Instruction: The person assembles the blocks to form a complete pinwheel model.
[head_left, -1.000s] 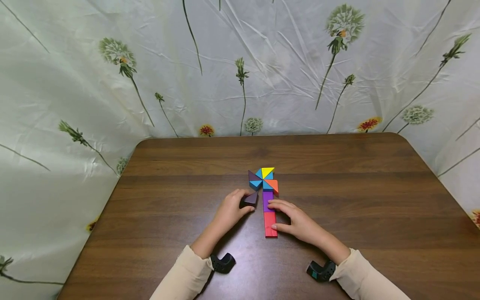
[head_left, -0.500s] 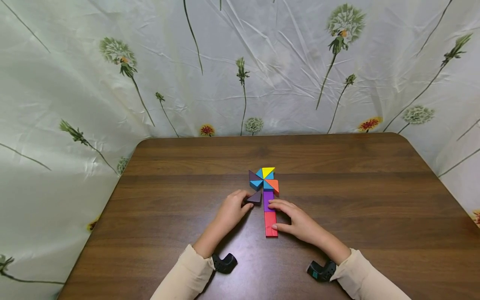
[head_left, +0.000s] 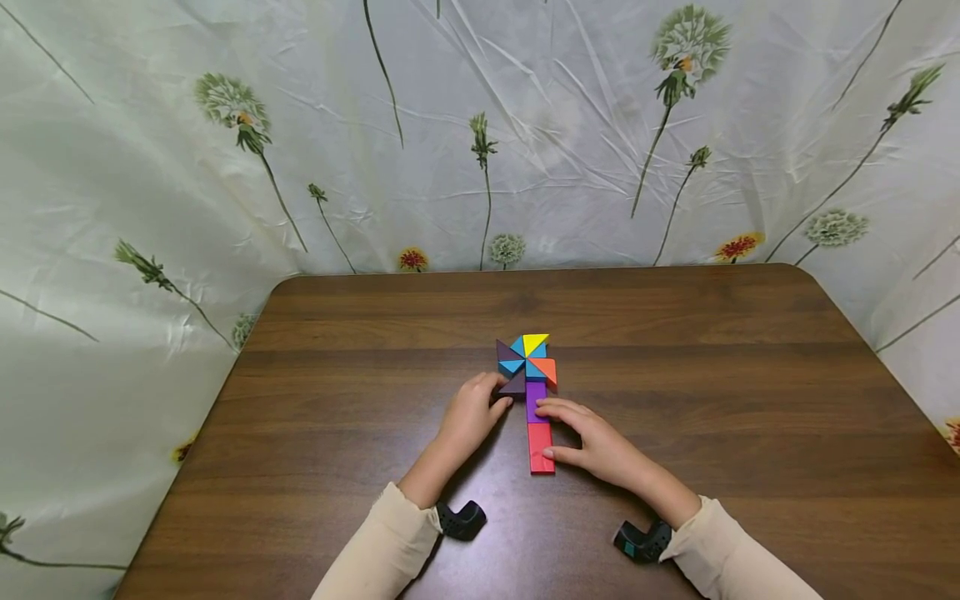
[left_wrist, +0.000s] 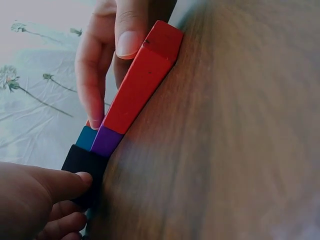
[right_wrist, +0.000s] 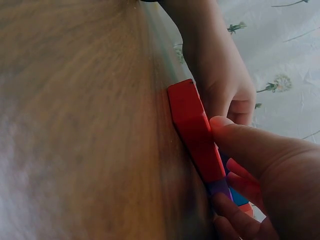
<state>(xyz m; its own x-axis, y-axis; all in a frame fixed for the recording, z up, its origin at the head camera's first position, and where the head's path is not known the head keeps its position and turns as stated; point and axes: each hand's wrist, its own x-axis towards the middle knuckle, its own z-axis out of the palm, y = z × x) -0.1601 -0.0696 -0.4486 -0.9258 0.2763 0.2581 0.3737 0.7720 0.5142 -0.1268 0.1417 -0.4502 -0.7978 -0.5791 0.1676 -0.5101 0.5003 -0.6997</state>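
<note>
My left hand (head_left: 469, 411) pinches a dark triangular block (head_left: 514, 385) by its left end, thumb on the near face. This block sits against the pinwheel of triangular blocks and the top of the purple block (head_left: 535, 392). In the pinwheel are a yellow triangle (head_left: 534, 344), an orange triangle (head_left: 545, 370), another dark triangle (head_left: 507, 353) and several blue ones. A red block (head_left: 541, 450) lies in line below the purple one. My right hand (head_left: 600, 446) rests on the row, fingertips on the purple block and thumb touching the red block's right side.
The blocks lie on a brown wooden table (head_left: 712, 375). A dandelion-print cloth (head_left: 570, 167) hangs behind the far edge and at the sides. Black wrist devices (head_left: 462, 521) are strapped at both wrists.
My left hand has moved the dark triangular block up and right, from apart to against the pinwheel and the purple block. My right hand has stayed in place.
</note>
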